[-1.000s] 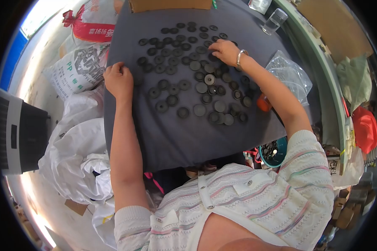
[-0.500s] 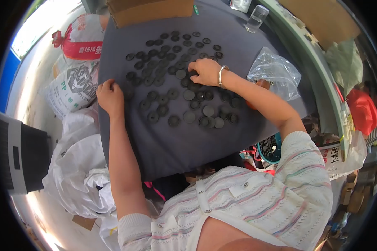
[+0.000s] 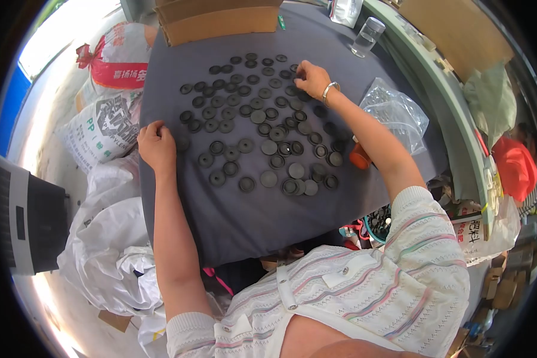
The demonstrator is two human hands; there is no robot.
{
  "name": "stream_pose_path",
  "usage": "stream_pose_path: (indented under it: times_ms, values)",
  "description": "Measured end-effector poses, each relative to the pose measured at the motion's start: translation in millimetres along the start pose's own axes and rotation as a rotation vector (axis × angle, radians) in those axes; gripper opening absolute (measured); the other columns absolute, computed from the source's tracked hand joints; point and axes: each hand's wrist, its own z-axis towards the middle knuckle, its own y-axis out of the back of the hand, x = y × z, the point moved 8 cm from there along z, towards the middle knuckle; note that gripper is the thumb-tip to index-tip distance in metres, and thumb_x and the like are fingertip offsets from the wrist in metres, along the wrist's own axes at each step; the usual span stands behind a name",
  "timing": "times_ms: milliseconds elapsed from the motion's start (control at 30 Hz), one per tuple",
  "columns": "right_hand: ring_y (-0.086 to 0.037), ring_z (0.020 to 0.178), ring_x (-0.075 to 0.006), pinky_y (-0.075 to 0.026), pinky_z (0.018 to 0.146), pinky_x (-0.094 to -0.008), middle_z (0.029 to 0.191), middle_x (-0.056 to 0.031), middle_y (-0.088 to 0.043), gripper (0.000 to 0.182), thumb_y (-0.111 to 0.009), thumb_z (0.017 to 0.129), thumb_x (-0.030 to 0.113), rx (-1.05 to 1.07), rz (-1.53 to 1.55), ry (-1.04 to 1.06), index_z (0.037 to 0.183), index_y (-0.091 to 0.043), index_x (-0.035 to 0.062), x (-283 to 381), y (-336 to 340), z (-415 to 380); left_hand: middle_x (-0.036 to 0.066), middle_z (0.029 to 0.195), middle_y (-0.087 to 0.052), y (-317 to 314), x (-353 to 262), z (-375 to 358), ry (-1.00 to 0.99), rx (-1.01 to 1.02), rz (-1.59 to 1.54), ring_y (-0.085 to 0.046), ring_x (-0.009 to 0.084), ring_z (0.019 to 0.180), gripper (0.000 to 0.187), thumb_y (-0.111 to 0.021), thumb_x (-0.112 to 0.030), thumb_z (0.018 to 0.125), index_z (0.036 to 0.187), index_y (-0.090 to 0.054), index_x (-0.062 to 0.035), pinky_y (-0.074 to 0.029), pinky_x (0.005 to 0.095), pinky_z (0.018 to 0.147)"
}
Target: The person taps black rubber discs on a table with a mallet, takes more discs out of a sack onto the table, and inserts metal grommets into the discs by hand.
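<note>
Many small round black pieces [image 3: 245, 145] lie spread over the dark cloth-covered table [image 3: 221, 227]. My right hand [image 3: 312, 80], with a bracelet at the wrist, is at the upper right edge of the pieces. Its fingers are curled down close to a disc [image 3: 293, 68]; whatever is under the fingertips is hidden. My left hand [image 3: 157, 144] rests at the table's left edge, its fingers bent together, beside a dark disc [image 3: 182, 142]. Whether it holds anything is too small to tell.
A cardboard box [image 3: 221, 22] stands at the far edge. To the right are a clear jar [image 3: 368, 37], a clear plastic bag [image 3: 394, 113] and an orange-red container [image 3: 359, 156] beside my right forearm. White sacks [image 3: 107, 122] stand left of the table.
My right hand has moved up and to the right, away from the middle of the pieces. My left hand stays at the left edge. The view has shifted slightly.
</note>
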Motion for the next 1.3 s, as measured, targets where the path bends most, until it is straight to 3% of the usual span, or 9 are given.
stream_pose_path:
  times_ms: [133,233,433,600,733,867,1000,1200,1300]
  values:
    - [-0.062,0.093,-0.0333,-0.048,0.083,-0.0402,0.091,-0.0128,-0.066,0.02,-0.066,0.08,0.018,0.054,-0.162,0.115,0.095,-0.062,0.0056,2.9,2.8,-10.8,0.007,0.089,-0.065,0.9,-2.4,-0.2,0.001,0.0,0.005,-0.059,0.0272,0.09,0.013,-0.06,-0.011,0.079,0.087,-0.07,-0.008,-0.048,0.0383,0.079]
    - [-0.062,0.096,-0.0332,-0.048,0.084,-0.0402,0.094,-0.0128,-0.066,0.016,-0.064,0.081,0.015,0.14,0.025,-0.033,0.094,-0.065,0.0072,-13.7,14.3,-10.4,0.007,0.089,-0.065,1.2,-2.1,-1.3,0.014,0.012,-0.023,-0.059,0.0269,0.09,0.014,-0.059,-0.01,0.079,0.087,-0.07,-0.008,-0.048,0.0381,0.079]
    - [-0.062,0.095,-0.0339,-0.049,0.084,-0.0404,0.098,-0.0154,-0.065,0.02,-0.063,0.079,0.011,0.233,-0.097,0.11,0.098,-0.068,0.0082,-19.0,7.7,-27.8,0.007,0.09,-0.065,1.5,-1.2,-0.7,0.034,0.011,-0.017,-0.059,0.027,0.091,0.015,-0.059,-0.011,0.079,0.088,-0.071,-0.0083,-0.048,0.0382,0.079]
    - [-0.062,0.093,-0.0341,-0.049,0.083,-0.0409,0.095,-0.0147,-0.064,0.018,-0.062,0.078,0.009,0.163,-0.176,0.135,0.095,-0.069,0.008,-36.2,9.9,-32.5,0.007,0.09,-0.065,1.3,1.4,-1.5,-0.014,-0.024,0.02,-0.059,0.028,0.091,0.015,-0.06,-0.013,0.079,0.088,-0.07,-0.0086,-0.048,0.0391,0.079]
    - [-0.062,0.09,-0.0337,-0.049,0.081,-0.0419,0.091,-0.0144,-0.064,0.017,-0.063,0.079,0.014,0.069,-0.239,0.152,0.094,-0.068,0.0073,2.9,23.2,-35.0,0.007,0.088,-0.064,1.2,-0.4,-0.5,-0.021,-0.038,-0.001,-0.059,0.0282,0.091,0.014,-0.06,-0.014,0.078,0.087,-0.07,-0.0086,-0.048,0.0397,0.079]
    - [-0.062,0.084,-0.0313,-0.05,0.076,-0.0381,0.091,-0.0133,-0.064,0.025,-0.067,0.081,0.023,0.136,0.043,0.459,0.097,-0.065,0.0036,104.8,2.1,-50.3,0.007,0.088,-0.064,3.4,-2.4,-0.9,-0.018,-0.041,-0.016,-0.059,0.0281,0.091,0.015,-0.059,-0.014,0.078,0.087,-0.07,-0.009,-0.048,0.0398,0.079]
    - [-0.06,0.101,-0.0346,-0.048,0.088,-0.0417,0.098,-0.0184,-0.064,0.039,-0.065,0.084,0.035,0.404,-0.161,0.266,0.105,-0.065,0.0023,151.9,-31.4,-61.4,0.007,0.089,-0.065,1.6,0.6,-0.6,-0.019,-0.05,-0.021,-0.059,0.0282,0.091,0.015,-0.059,-0.014,0.078,0.087,-0.071,-0.0089,-0.048,0.0401,0.08]
    - [-0.06,0.1,-0.0341,-0.049,0.085,-0.0414,0.102,-0.0169,-0.062,0.036,-0.068,0.08,0.025,0.27,-0.08,0.288,0.108,-0.062,0.0028,153.2,-36.5,-58.9,0.008,0.09,-0.065,1.8,-1.0,-0.8,0.023,-0.013,-0.027,-0.058,0.0289,0.093,0.017,-0.058,-0.015,0.08,0.088,-0.071,-0.0084,-0.048,0.0402,0.081]
    - [-0.061,0.089,-0.0299,-0.049,0.079,-0.0369,0.095,-0.0132,-0.062,0.029,-0.069,0.079,0.015,0.292,0.246,0.319,0.105,-0.06,0.0049,171.8,-30.2,-65.4,0.008,0.091,-0.065,1.5,-0.6,-1.7,0.023,-0.011,-0.011,-0.058,0.0293,0.094,0.018,-0.057,-0.015,0.08,0.089,-0.072,-0.0085,-0.048,0.0402,0.082]
